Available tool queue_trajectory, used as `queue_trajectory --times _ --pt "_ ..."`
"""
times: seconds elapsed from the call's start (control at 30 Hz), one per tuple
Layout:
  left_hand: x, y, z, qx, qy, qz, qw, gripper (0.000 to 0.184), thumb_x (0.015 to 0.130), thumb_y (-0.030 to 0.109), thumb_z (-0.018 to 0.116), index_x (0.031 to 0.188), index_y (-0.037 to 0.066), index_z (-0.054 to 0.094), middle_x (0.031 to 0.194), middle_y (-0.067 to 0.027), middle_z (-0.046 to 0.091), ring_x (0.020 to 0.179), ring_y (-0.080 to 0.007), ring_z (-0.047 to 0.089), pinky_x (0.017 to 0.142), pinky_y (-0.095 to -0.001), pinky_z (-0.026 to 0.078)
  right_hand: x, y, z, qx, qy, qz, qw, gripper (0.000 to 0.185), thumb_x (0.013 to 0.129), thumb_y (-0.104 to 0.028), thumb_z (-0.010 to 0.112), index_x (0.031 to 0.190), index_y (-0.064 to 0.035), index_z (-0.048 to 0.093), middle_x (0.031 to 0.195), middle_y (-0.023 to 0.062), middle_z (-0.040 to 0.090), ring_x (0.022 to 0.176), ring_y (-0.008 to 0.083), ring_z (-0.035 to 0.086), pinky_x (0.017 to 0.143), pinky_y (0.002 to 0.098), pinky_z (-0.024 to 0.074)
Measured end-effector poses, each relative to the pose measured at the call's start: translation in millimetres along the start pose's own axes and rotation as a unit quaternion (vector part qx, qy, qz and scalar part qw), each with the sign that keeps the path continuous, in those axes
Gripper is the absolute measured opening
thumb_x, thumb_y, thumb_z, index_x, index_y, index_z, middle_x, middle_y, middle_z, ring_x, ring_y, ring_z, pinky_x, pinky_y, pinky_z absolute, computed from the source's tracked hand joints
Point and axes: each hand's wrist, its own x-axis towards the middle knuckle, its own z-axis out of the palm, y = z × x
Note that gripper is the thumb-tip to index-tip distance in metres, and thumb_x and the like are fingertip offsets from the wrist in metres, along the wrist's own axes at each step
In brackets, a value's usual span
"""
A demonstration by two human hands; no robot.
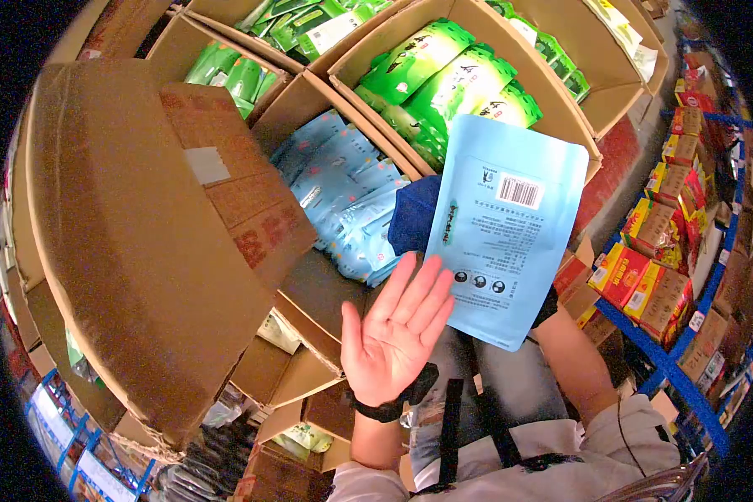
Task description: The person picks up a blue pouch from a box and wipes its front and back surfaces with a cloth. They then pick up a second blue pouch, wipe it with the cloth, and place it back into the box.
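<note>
A light blue pouch (510, 226) with a barcode label and small print is upright in front of the camera. Palm up and empty, my left hand (397, 330) has its fingers apart near the pouch's lower left edge, with a dark watch on the wrist. My right forearm (576, 360) reaches up behind the pouch, which hides the hand and its fingers. Left of the pouch, an open carton (309, 276) holds several blue packs (335, 197). A dark blue object (414, 213), too covered to identify, shows at the pouch's left edge.
Cartons with green packs (460, 84) stand at the top. A large brown carton flap (142, 243) fills the left side. Blue-framed shelving (673, 368) with red and yellow boxes (644, 289) is at the right. More cartons (289, 376) are below.
</note>
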Motion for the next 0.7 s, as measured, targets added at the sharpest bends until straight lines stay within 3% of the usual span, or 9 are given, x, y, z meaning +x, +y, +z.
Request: queue_trajectory --times 0.1,0.33,0.4,0.43,0.5,0.53,0.7 --pt "5 3 7 0.068 -0.046 -0.008 0.997 0.072 0.092 0.051 0.022 0.140 0.002 0.002 0.146 -0.0176 0.004 0.135 -0.0327 0.007 0.109 -0.0449 0.007 0 1 0 0.000 0.001 0.003 1.000 0.042 0.094 -0.031 0.040 0.128 -0.0064 0.039 0.127 0.0066 0.046 0.111 0.0170 0.048 0.098 0.0338 0.0360" --pt "8 4 8 0.052 -0.131 -0.013 0.990 0.072 0.091 0.053 0.018 0.140 0.004 -0.002 0.145 -0.0169 -0.003 0.135 -0.0334 0.001 0.109 -0.0463 0.001 -1 6 0 0.005 0.004 0.012 1.000 0.042 0.094 -0.031 0.039 0.128 -0.0063 0.040 0.127 0.0067 0.047 0.111 0.0171 0.047 0.097 0.0335 0.0361" --pt "7 -1 15 -0.059 -0.059 0.030 0.996 0.068 0.092 0.043 0.034 0.139 -0.001 0.012 0.140 -0.0255 0.020 0.130 -0.0384 0.022 0.106 -0.0469 0.021 0 8 0 0.008 0.003 0.015 1.000 0.042 0.094 -0.031 0.039 0.127 -0.0063 0.040 0.127 0.0067 0.047 0.111 0.0172 0.047 0.097 0.0334 0.0361" --pt "5 -1 7 -0.059 -0.058 0.030 0.996 0.068 0.092 0.043 0.034 0.139 -0.001 0.012 0.140 -0.0255 0.020 0.130 -0.0384 0.022 0.106 -0.0469 0.021 -1 9 1 0.010 0.002 0.015 1.000 0.042 0.094 -0.031 0.039 0.127 -0.0063 0.040 0.127 0.0067 0.047 0.111 0.0172 0.047 0.097 0.0333 0.0361" --pt "7 2 -10 0.094 -0.104 0.071 0.988 0.051 0.088 0.017 0.051 0.131 -0.001 0.031 0.123 -0.0227 0.046 0.112 -0.0331 0.049 0.089 -0.0405 0.045 1 10 0 0.013 0.001 0.015 1.000 0.042 0.094 -0.031 0.039 0.127 -0.0063 0.040 0.127 0.0067 0.047 0.111 0.0173 0.047 0.097 0.0332 0.0362" --pt "6 -5 3 0.138 0.019 0.100 0.985 0.035 0.078 -0.003 0.059 0.111 0.000 0.047 0.099 -0.0150 0.057 0.088 -0.0237 0.060 0.069 -0.0313 0.054 2 11 0 0.015 -0.001 0.015 1.000 0.041 0.094 -0.030 0.039 0.127 -0.0063 0.040 0.127 0.0067 0.047 0.111 0.0173 0.047 0.097 0.0332 0.0362" --pt "10 -7 -9 0.148 0.011 0.112 0.983 0.023 0.077 -0.004 0.061 0.097 0.001 0.052 0.089 -0.0124 0.060 0.079 -0.0217 0.061 0.065 -0.0286 0.054 4 13 -1 0.023 -0.001 0.015 1.000 0.041 0.094 -0.030 0.039 0.127 -0.0062 0.040 0.126 0.0068 0.047 0.111 0.0175 0.047 0.097 0.0330 0.0363"
